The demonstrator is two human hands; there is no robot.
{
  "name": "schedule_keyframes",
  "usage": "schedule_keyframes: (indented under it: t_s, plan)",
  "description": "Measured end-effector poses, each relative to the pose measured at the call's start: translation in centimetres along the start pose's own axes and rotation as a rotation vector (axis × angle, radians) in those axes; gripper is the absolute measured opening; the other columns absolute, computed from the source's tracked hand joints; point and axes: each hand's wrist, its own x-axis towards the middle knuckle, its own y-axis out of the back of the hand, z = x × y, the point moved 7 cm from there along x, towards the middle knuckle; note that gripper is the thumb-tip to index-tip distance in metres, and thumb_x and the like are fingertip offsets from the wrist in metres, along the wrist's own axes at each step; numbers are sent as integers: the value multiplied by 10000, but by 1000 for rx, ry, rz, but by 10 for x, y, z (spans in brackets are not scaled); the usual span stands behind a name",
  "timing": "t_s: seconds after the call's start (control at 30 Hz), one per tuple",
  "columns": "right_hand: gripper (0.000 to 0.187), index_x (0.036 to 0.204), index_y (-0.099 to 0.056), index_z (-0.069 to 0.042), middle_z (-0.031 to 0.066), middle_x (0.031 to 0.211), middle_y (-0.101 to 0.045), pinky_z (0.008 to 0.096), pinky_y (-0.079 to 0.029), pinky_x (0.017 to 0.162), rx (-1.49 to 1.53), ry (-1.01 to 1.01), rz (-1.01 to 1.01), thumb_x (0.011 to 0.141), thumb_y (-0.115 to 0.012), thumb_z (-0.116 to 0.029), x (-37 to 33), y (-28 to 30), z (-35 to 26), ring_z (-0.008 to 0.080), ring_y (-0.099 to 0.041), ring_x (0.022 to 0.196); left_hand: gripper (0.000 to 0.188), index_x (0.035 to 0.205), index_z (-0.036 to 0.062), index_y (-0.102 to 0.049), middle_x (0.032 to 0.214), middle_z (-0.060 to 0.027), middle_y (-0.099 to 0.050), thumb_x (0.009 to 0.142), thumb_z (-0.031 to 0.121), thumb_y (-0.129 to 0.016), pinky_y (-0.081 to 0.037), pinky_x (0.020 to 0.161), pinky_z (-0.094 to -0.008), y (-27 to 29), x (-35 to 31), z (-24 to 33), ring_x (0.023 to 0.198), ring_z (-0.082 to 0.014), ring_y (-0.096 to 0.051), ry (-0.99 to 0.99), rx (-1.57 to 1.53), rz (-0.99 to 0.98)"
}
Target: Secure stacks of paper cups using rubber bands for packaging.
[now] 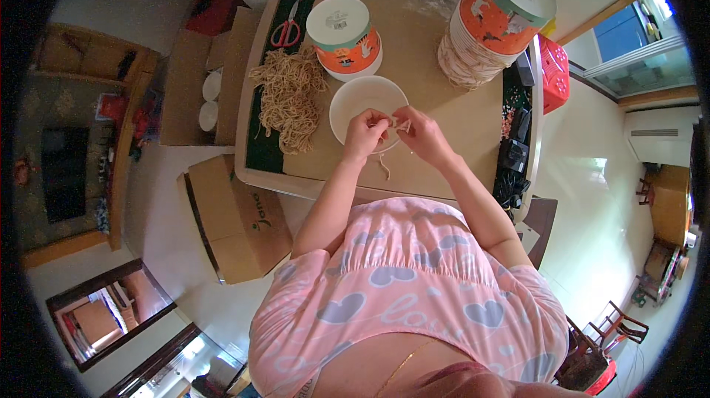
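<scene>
My left hand [366, 134] and my right hand [424, 135] meet over the near side of a white paper bucket [346, 102], which stands with its open mouth up. Both hands pinch a beige cord [384, 167], whose loose tail hangs down past the bucket's near rim. The fingers partly hide the part of the cord between them. To the left lies a tangled heap of beige cords [292, 99]. Just behind the bucket, an orange and green printed bucket [346, 54] stands upside down with its white base up.
Red-handled scissors [286, 32] lie at the table's far left. A tall stack of orange printed buckets [497, 17] rises at the far right. Black adapters and cables [512, 158] line the right edge. Cardboard boxes [237, 224] stand on the floor to the left.
</scene>
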Motion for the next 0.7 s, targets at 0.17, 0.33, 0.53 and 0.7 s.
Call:
schedule_keyframes:
  t_s: [0.17,0.33,0.53,0.7]
  plan:
    - [159,916,-601,-26,166,802,-598,396,-475,665,-134,25,-71,760,-604,-56,1,-10,12,343,-591,780,58,846,29,-583,729,-28,-616,833,84,-574,-411,458,-217,1,2,-8,576,-91,-575,30,-46,-7]
    - [158,924,-607,-29,162,819,-610,385,-482,671,-190,3,-84,777,-618,-85,-1,-7,7,319,-604,780,54,857,35,-583,749,-30,-617,836,83,-569,-412,459,-214,1,2,-9,581,-91,-575,55,-29,-7]
    - [169,947,-587,-34,157,834,-618,366,-493,648,-131,-98,-19,786,-608,-80,-4,-5,8,307,-610,742,54,859,36,-581,753,-29,-617,838,79,-557,-410,461,-214,-2,1,-9,583,-90,-569,56,-45,-18]
    - [126,908,-579,-29,145,817,-605,375,-491,640,-131,15,17,791,-592,-75,-5,-1,3,307,-608,734,55,860,38,-579,759,-30,-618,843,81,-548,-402,456,-210,-5,0,-6,579,-87,-564,49,-43,-28]
